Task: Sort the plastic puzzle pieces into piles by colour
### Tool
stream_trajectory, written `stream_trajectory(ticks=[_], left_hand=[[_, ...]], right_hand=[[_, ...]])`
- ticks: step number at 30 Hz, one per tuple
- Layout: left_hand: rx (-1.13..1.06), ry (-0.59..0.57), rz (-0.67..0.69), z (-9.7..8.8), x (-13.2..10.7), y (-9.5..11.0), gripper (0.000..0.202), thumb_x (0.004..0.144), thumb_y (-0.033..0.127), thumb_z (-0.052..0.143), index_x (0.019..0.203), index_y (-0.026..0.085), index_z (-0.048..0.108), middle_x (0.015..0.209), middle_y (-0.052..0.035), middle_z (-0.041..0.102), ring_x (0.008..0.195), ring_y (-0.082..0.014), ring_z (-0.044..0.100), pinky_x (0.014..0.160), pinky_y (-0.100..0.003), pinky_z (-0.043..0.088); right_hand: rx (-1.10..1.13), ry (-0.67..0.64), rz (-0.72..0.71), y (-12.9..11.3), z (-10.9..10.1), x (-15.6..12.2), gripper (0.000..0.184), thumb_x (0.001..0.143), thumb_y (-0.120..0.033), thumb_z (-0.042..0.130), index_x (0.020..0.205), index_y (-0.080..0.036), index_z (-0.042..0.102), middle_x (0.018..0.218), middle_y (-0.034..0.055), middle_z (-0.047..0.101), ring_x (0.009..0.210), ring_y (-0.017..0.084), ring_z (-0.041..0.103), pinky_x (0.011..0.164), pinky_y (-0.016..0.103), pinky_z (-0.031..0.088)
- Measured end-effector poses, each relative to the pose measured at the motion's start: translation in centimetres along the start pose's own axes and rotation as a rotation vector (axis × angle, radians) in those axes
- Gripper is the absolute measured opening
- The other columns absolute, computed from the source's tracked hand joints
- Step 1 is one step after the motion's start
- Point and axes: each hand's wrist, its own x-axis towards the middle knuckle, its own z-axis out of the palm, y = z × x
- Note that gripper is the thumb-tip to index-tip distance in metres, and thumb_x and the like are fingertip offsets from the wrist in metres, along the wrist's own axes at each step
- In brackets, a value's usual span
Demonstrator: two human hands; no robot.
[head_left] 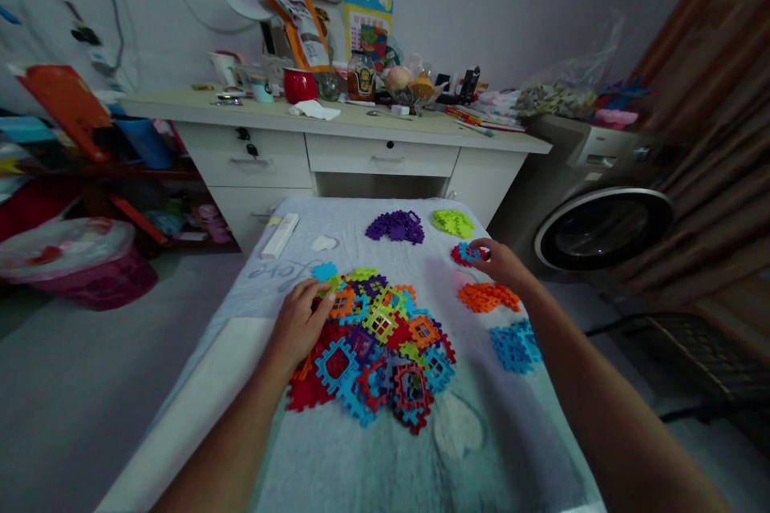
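Note:
A mixed pile of interlocking plastic building pieces (385, 321) lies in the middle of the cloth-covered table, in red, blue, orange, purple and green, many with window-like cutouts. My left hand (299, 321) rests at the pile's left edge, thumb and fingers apart, touching pieces there. At the right, the fingertips of my right hand (496, 260) close on a blue piece (469, 252) over a small red stack (457, 256). Sorted by colour around it are purple pieces (395, 227), light green pieces (453, 222), orange pieces (487, 296) and blue pieces (516, 346).
A long white box (281, 236) lies at the table's back left. Behind stands a white desk (385, 128) crowded with a red mug (299, 85), jars and papers. A washing machine (601, 216) is at the right, a pink bin (90, 272) on the left floor.

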Motion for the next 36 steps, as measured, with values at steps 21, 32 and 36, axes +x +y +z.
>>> stream_trajectory(ticks=[21,32,36], left_hand=[[-0.087,0.075,-0.005,-0.6,-0.2,0.3,0.042,0.086,0.052,0.045,0.100,0.019,0.067,0.117,-0.0094,0.061,0.116,-0.0250,0.055,0.108,-0.041,0.040],[-0.110,-0.021,-0.001,-0.4,-0.4,0.6,0.037,0.086,0.048,0.049,0.103,0.020,0.065,0.110,-0.0078,0.064,0.106,-0.0230,0.059,0.100,-0.041,0.046],[-0.115,-0.026,-0.002,-0.4,-0.4,0.5,0.036,0.087,0.048,0.048,0.103,0.020,0.065,0.110,-0.0074,0.064,0.107,-0.0228,0.059,0.100,-0.040,0.045]], right_hand=[[-0.177,-0.180,-0.265,1.7,-1.2,-15.5,0.041,0.070,-0.018,0.068,0.111,-0.023,0.066,0.120,0.0101,0.067,0.116,0.030,0.056,0.102,0.049,0.039],[0.061,-0.183,-0.412,-8.6,2.5,-12.2,0.030,0.087,-0.022,0.057,0.116,-0.019,0.064,0.118,0.0107,0.067,0.111,0.024,0.060,0.098,0.041,0.045],[0.068,-0.130,-0.395,-11.8,5.8,-9.4,0.031,0.089,-0.019,0.054,0.118,-0.018,0.063,0.117,0.0115,0.068,0.108,0.023,0.061,0.097,0.037,0.044]])
